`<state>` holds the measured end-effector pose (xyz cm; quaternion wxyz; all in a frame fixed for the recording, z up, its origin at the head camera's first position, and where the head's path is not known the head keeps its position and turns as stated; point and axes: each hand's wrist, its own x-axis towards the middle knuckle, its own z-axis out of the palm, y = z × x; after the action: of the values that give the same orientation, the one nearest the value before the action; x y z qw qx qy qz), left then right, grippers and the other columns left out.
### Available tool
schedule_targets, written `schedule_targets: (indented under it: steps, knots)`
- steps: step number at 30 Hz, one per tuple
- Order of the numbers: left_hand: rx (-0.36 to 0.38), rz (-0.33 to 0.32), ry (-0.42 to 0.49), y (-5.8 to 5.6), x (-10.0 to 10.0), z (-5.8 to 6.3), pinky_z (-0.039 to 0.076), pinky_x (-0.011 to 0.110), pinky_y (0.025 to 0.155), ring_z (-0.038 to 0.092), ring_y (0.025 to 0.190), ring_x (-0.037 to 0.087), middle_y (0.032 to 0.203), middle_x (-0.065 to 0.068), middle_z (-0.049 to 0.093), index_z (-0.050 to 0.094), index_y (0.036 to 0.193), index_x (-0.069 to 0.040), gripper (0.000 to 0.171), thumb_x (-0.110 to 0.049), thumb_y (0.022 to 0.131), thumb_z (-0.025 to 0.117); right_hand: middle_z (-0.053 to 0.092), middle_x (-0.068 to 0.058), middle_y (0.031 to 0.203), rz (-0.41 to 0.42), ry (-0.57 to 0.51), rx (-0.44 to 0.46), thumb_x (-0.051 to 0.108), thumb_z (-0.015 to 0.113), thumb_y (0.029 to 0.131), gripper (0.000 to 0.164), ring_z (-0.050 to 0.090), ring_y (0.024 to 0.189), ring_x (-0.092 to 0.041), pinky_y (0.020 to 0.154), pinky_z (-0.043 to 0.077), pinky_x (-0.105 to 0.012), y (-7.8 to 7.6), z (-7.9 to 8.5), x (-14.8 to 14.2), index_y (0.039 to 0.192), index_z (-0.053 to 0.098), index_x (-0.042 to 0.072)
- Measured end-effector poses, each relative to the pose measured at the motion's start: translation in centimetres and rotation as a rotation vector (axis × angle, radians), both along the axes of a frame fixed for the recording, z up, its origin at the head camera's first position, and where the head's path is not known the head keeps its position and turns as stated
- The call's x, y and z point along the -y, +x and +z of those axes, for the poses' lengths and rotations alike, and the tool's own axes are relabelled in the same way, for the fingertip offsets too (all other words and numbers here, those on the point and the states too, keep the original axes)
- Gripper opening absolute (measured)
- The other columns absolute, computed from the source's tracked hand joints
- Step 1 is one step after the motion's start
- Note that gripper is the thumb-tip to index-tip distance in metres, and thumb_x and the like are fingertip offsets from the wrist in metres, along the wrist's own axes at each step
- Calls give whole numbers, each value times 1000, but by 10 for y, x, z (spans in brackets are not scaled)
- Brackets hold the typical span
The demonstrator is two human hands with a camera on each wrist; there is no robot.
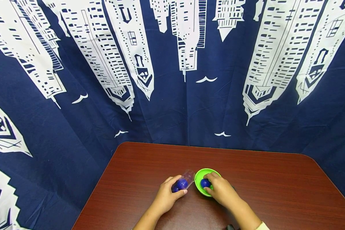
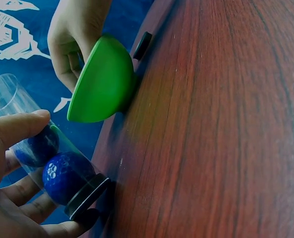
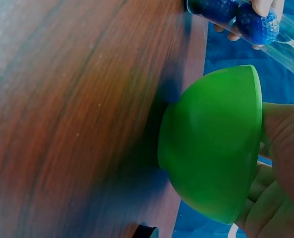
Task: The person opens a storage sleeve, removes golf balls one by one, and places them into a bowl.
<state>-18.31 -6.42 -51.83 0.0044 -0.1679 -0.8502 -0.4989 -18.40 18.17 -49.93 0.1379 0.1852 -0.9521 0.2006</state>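
Observation:
My left hand (image 1: 167, 195) grips a clear plastic tube (image 2: 24, 101) whose open end tilts toward the green bowl (image 1: 199, 174). Inside the tube are two blue golf balls (image 2: 67, 177), one above the other, and a black cap (image 2: 88, 196) closes its lower end. The fingers of my right hand (image 1: 222, 190) reach into the bowl and pinch another blue golf ball (image 1: 204, 182) between thumb and fingertips. In both wrist views the bowl's wall hides that ball. The bowl stands upright on the table.
A small black round piece (image 2: 143, 45) lies on the brown wooden table (image 1: 149, 166), beyond the bowl in the left wrist view. A dark object (image 1: 230, 227) shows at the bottom edge of the head view. Behind the table hangs a navy cloth (image 1: 169, 118) with white buildings.

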Motion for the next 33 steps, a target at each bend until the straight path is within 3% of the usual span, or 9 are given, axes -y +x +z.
schedule_targets:
  steps: [14, 24, 33]
  knots:
    - [26, 26, 16, -4, 1, 0, 56, 43, 94, 64, 112, 23, 128, 8, 65, 61, 137, -11, 59, -33, 86, 81, 68, -5, 102, -28, 2, 26, 13, 87, 77, 36, 69, 89, -19, 82, 58, -40, -1, 0, 1, 108, 71, 5]
    - [23, 34, 28, -4, 0, 0, 56, 38, 92, 64, 109, 20, 125, 6, 66, 62, 137, -13, 57, -30, 86, 81, 68, -5, 112, -45, -75, -4, 14, 85, 80, 38, 70, 103, -23, 91, 57, -43, 5, 4, -2, 115, 70, 9]
    - [11, 51, 30, -3, -2, 5, 54, 32, 91, 63, 109, 18, 126, 2, 65, 62, 137, -17, 56, -29, 86, 81, 69, 0, 111, -27, -237, -136, 11, 84, 81, 40, 70, 102, -20, 87, 58, -43, 8, 7, -8, 118, 71, 10]
